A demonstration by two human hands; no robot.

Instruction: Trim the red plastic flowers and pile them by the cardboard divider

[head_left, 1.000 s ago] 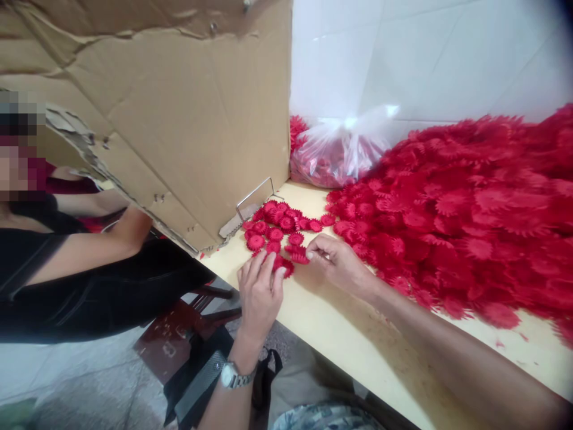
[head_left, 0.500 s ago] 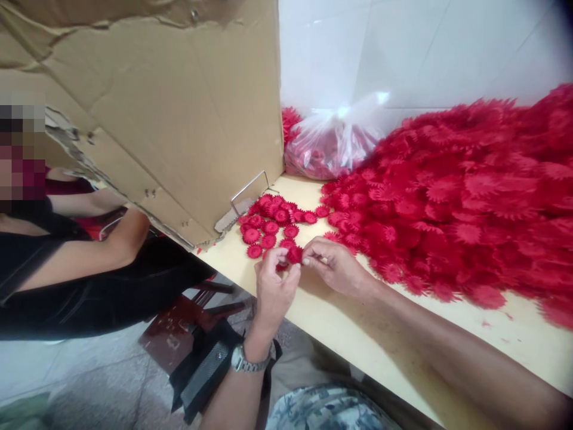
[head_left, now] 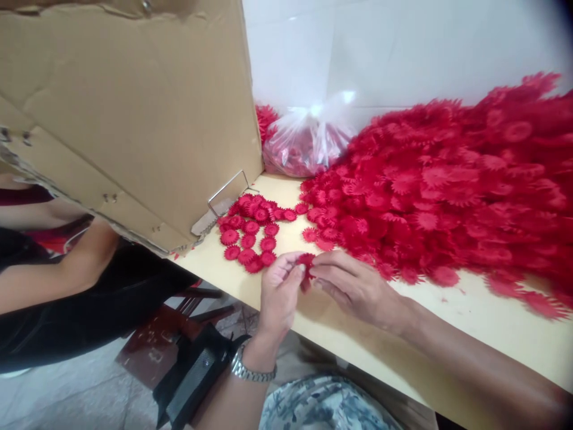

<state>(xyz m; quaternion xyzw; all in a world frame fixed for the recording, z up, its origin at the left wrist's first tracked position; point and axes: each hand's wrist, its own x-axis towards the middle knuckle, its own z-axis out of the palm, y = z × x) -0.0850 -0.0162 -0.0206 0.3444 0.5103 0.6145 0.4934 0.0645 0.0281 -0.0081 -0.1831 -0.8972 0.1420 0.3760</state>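
In the head view, I see the two hands of the person close together, low above the pale surface (head_left: 349, 358). The left hand (head_left: 280, 295) pinches a small red toothed rosette (head_left: 307, 263) between the thumb and the forefinger, and the right hand (head_left: 358, 289) is closed with its fingertips on the right edge of the same piece. So the rosette is between the two hands, and the fingers cover a part of it. On the left wrist there is a metal wristwatch (head_left: 253, 365).

Just beyond the left hand lies a group of round red rosettes (head_left: 248, 240), many of them touching each other. Beyond and to the right of the right hand spreads a big heap of red fringed pieces (head_left: 425, 185). Farther ahead of both hands stands a clear plastic bag (head_left: 308, 146) with red pieces inside. Ahead and to the left of the left hand there is a cardboard panel (head_left: 134, 113), with a bent wire bracket (head_left: 229, 187) near its lower corner. Well to the left of the left hand, the bent arm of another person (head_left: 80, 266) is visible.
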